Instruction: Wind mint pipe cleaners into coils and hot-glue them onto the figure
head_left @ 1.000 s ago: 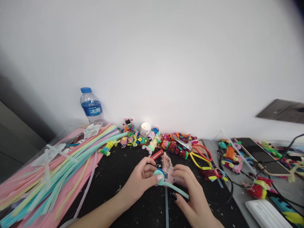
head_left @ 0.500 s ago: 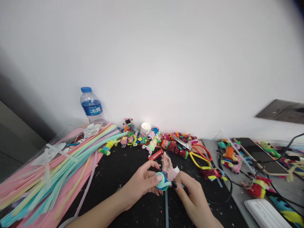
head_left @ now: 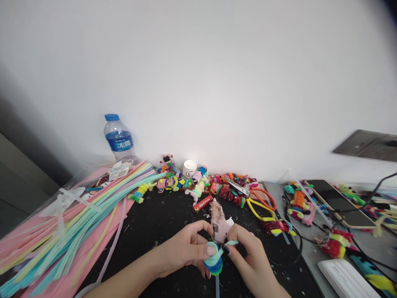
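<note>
My left hand [head_left: 190, 251] pinched the coiled blue-and-turquoise pipe cleaner [head_left: 214, 265] just this side of the glue gun [head_left: 220, 232]; its loose end [head_left: 233, 242] slanted rightward, pinched by my right hand [head_left: 250, 257], the nearer one.

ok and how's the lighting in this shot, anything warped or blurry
Head view: the wall is brightest around its middle, shadowed at left; head view: the bottle and wall socket look slanted, probably lens distortion; head view: a dark, blurred patch cuts the top right corner; head view: the coil in the left hand looks soft, its fibres indistinct.
</note>
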Tool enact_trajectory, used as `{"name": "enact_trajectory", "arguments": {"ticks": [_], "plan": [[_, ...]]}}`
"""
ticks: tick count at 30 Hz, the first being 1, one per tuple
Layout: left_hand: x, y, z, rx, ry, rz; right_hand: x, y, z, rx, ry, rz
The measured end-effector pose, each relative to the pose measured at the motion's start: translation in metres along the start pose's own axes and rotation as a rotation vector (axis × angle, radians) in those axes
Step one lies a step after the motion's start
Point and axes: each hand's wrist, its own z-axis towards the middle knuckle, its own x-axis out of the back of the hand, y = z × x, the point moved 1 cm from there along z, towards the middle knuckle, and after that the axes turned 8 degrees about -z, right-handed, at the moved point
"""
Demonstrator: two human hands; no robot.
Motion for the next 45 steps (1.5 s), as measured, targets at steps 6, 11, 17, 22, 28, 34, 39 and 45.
{"name": "enact_trajectory", "arguments": {"ticks": [6, 11, 17, 22, 28, 34, 39, 45], "plan": [[0.0013, -0.0016, -0.0012, 0.057, -0.059, 0.021, 0.0002, -0.0039, 0.0003, 0.008, -0.042, 0.069], [0.0011, -0.0027, -0.0019, 0.092, -0.114, 0.031, -0.0005, -0.0058, 0.0008, 0.024, -0.106, 0.154], [-0.0011, 0.0012, 0.0002, 0.035, -0.009, 0.030, 0.0011, -0.0029, 0.0005, 0.002, -0.051, 0.168], [-0.0047, 0.0045, 0.0006, -0.048, 0.099, -0.010, 0.0005, 0.0019, 0.0003, -0.051, -0.021, 0.148], [-0.0048, 0.0069, -0.0003, -0.128, 0.108, -0.121, -0.0002, 0.0018, -0.0012, -0.067, -0.009, 0.107], [-0.0038, 0.0067, -0.0007, -0.147, 0.136, -0.139, 0.0007, -0.0010, 0.0012, -0.045, -0.005, 0.087], [-0.0063, 0.0072, -0.0015, -0.121, 0.124, -0.148, 0.0013, -0.0021, 0.0015, -0.027, -0.007, 0.095], [-0.0045, 0.0059, -0.0003, -0.146, 0.163, -0.116, 0.0022, -0.0031, 0.0009, 0.022, 0.038, 0.070]]}}
